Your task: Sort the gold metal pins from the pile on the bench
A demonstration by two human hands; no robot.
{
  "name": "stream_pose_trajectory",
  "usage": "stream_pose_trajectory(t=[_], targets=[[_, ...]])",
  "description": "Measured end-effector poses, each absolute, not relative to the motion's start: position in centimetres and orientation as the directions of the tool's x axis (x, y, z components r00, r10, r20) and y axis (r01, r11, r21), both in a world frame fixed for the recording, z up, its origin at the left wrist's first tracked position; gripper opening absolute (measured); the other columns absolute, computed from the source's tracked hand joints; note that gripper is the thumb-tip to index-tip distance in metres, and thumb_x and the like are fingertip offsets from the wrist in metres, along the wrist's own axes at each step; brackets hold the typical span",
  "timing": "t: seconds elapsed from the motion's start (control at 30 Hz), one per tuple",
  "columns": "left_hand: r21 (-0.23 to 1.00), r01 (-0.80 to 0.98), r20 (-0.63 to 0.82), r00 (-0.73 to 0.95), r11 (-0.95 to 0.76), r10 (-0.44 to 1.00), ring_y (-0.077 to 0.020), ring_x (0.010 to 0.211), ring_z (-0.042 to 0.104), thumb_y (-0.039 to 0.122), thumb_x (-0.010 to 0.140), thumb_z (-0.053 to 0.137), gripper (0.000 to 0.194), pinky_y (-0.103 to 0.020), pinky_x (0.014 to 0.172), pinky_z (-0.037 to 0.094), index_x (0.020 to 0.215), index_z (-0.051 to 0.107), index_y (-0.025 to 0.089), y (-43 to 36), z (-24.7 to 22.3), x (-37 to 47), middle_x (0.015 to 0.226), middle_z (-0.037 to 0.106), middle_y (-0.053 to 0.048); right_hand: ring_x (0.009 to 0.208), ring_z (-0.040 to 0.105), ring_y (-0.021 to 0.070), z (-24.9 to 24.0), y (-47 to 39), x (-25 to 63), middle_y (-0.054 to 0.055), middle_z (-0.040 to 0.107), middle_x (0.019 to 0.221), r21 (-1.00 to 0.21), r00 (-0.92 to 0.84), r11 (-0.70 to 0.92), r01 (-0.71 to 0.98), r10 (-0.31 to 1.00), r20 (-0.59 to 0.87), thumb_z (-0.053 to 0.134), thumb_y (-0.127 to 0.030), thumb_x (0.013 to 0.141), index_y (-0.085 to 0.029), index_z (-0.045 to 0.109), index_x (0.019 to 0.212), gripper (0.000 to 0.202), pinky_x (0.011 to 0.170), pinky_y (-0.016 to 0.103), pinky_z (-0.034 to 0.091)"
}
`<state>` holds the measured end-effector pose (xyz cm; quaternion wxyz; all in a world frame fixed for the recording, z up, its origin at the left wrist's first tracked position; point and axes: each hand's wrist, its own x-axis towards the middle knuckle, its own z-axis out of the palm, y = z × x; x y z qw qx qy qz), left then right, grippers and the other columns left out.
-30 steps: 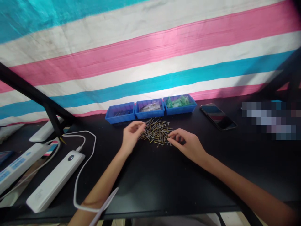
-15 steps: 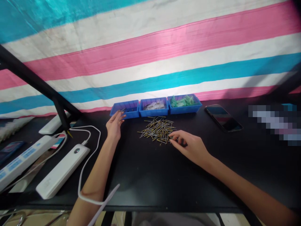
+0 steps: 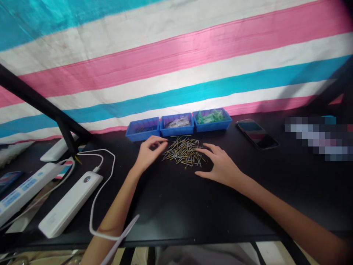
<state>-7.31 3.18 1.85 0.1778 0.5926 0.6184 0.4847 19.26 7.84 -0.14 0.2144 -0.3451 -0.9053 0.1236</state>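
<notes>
Head view: slim metallic rods (image 3: 183, 151) heaped mid-frame.
Left hand (image 3: 147, 154): fingertips together, any hold unclear; right hand (image 3: 222, 165): fingers apart at the heap.

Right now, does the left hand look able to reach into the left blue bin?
Yes, probably: the left hand is just in front of the left bin, which is open on top, and no object shows between them.

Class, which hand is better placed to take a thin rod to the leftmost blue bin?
Left, probably. The left hand is at the rod pile's left edge, near the leftmost bin; the right hand is on the opposite side.
</notes>
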Motion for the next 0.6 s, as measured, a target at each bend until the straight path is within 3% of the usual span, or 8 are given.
stream_pose_trajectory(t=[0.07,0.17,0.33,0.6], targets=[[0.612,0.757,0.348,0.001,-0.228,0.937,-0.0144,0.07,0.054,0.043,0.069,0.068,0.027,-0.03,0.074,0.039,0.085,0.069,0.022,2.6,1.8,-5.7,0.086,0.063,-0.003,0.11,0.047,0.0322,-0.4,8.1,19.3,0.012,0.047,0.125,-0.369,-0.667,0.714,0.596,0.695,0.269,0.066,-0.052,0.066,-0.025,0.046,0.126,0.069,0.086,0.048,0.041],[0.438,0.842,0.271,0.211,-0.316,0.939,-0.0179,0.08,0.055,0.046,0.069,0.067,0.036,-0.033,0.076,0.036,0.096,0.065,0.023,1.9,1.4,-3.4,0.09,0.061,-0.003,0.104,0.05,0.0295,-0.4,8.4,19.3,0.01,0.053,0.117,-0.37,-0.665,0.706,0.604,0.702,0.255,0.063,-0.051,0.07,-0.025,0.049,0.122,0.06,0.084,0.045,0.042],[0.365,0.845,0.217,0.332,-0.391,0.918,-0.0177,0.085,0.055,0.033,0.085,0.052,0.023,-0.03,0.076,0.037,0.103,0.06,0.022,1.4,0.4,-0.7,0.089,0.06,-0.003,0.092,0.055,0.0233,-0.7,8.9,19.1,0.007,0.058,0.103,-0.438,-0.639,0.69,0.576,0.714,0.285,0.062,-0.042,0.075,-0.023,0.057,0.111,0.041,0.08,0.037,0.044],[0.31,0.865,0.315,0.298,-0.394,0.901,-0.0168,0.085,0.057,0.026,0.088,0.048,0.021,-0.03,0.075,0.038,0.104,0.06,0.023,1.8,-0.3,-1.0,0.092,0.062,-0.003,0.083,0.058,0.0158,-0.9,8.5,18.7,0.002,0.062,0.091,-0.504,-0.63,0.702,0.504,0.697,0.342,0.058,-0.026,0.082,-0.021,0.062,0.099,0.018,0.072,0.026,0.044]])
